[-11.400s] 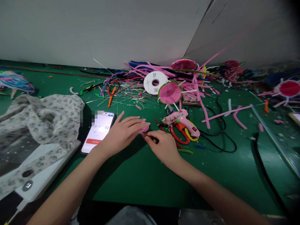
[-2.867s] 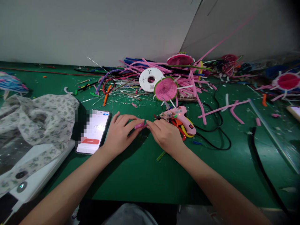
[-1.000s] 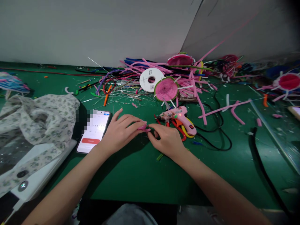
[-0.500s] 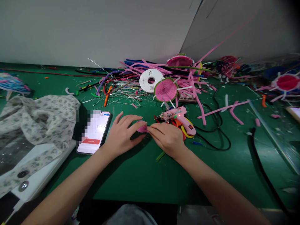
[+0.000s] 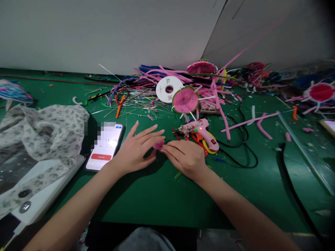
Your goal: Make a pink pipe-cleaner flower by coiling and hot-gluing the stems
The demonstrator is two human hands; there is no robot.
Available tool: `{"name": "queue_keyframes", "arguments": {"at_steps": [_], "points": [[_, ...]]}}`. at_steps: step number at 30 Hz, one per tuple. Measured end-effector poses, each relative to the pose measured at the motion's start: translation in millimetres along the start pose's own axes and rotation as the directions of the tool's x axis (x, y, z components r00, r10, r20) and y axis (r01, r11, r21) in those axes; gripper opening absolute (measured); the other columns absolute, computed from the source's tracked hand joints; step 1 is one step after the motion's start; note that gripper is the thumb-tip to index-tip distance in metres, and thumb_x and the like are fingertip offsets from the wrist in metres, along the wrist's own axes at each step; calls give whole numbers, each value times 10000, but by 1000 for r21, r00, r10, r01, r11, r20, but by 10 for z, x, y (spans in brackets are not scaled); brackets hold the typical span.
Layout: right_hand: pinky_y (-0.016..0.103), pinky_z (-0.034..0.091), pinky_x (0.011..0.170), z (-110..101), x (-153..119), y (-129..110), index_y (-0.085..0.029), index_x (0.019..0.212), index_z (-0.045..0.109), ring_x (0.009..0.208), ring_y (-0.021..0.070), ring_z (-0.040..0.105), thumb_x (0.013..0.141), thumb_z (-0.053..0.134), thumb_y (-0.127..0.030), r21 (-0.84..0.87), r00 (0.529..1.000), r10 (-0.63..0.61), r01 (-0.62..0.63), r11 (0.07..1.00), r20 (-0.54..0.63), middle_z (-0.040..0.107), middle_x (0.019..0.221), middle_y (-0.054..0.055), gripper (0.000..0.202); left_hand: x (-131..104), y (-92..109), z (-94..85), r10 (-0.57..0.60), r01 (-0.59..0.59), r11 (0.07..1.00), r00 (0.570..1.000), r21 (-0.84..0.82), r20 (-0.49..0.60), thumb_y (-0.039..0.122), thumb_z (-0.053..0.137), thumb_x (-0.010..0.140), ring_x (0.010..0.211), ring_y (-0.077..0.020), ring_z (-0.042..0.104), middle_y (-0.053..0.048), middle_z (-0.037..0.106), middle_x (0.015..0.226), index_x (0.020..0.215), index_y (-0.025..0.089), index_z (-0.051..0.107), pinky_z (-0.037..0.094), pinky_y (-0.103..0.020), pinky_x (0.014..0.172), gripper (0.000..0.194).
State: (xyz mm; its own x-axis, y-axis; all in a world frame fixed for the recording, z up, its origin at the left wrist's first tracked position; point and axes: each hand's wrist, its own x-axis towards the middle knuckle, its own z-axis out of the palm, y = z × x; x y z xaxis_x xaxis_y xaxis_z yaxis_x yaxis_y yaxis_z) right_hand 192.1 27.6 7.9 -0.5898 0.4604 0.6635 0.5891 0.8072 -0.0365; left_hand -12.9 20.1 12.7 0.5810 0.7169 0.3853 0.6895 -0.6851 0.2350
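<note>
A small pink coiled piece is between my two hands above the green table. My right hand pinches its right side with the fingertips. My left hand is beside its left side, fingers spread, the index fingertip and thumb near the piece. Just beyond my right hand lies a pink glue gun with a small red light, over red and yellow handles. Behind it, a pink disc with a green rim leans by a white spool. A green strip lies below my right hand.
A phone lies left of my left hand, beside a floral cloth. Pink and blue strips pile up at the back. A black cable curls right of the glue gun; a clear strip lies farther right.
My left hand's fingers have spread wider, and its thumb has come away from the pink piece. My right hand keeps its pinch, shifted slightly left.
</note>
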Motion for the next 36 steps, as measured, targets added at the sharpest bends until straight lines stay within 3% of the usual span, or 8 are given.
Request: {"name": "queue_keyframes", "arguments": {"at_steps": [6,11,18,25,36], "points": [[263,437,646,-2,3,-43,-178,820,690,683,121,630,841,640,-217,50,1000,-9,8,999,2,726,801,4,67,0,-61,-52,95,-97,995,992,25,84,150,475,877,1385,-217,332,-37,505,1396,1263,214,479,49,-533,1168,391],[264,423,631,-29,4,-62,-187,815,684,675,112,633,846,631,-201,22,999,-3,4,1000,-34,729,788,-9,63,12,-63,-38,133,-136,990,988,23,83,142,463,896,1398,-209,307,-61,481,1415,1302,203,442,57,-527,1168,410],[266,426,632,35,-12,-48,-186,902,688,698,118,636,868,587,-193,-2,999,52,-52,999,1,728,828,9,107,18,-61,19,20,-18,1000,992,-13,126,135,430,905,1415,-226,266,-61,408,1467,1325,218,420,148,-547,1150,428],[255,443,657,52,-57,0,-191,891,698,731,120,644,864,580,-189,75,994,103,-105,992,32,710,831,14,120,2,-60,33,0,19,993,987,-116,159,207,389,948,1417,-233,259,-73,410,1466,1335,230,422,161,-576,1139,390],[254,443,662,61,-75,30,-188,870,681,732,130,636,893,541,-220,64,984,150,-157,986,98,703,825,22,145,15,-56,98,-48,54,997,993,-50,111,272,403,974,1383,-227,336,-58,468,1426,1267,247,471,193,-568,1129,302]]}}
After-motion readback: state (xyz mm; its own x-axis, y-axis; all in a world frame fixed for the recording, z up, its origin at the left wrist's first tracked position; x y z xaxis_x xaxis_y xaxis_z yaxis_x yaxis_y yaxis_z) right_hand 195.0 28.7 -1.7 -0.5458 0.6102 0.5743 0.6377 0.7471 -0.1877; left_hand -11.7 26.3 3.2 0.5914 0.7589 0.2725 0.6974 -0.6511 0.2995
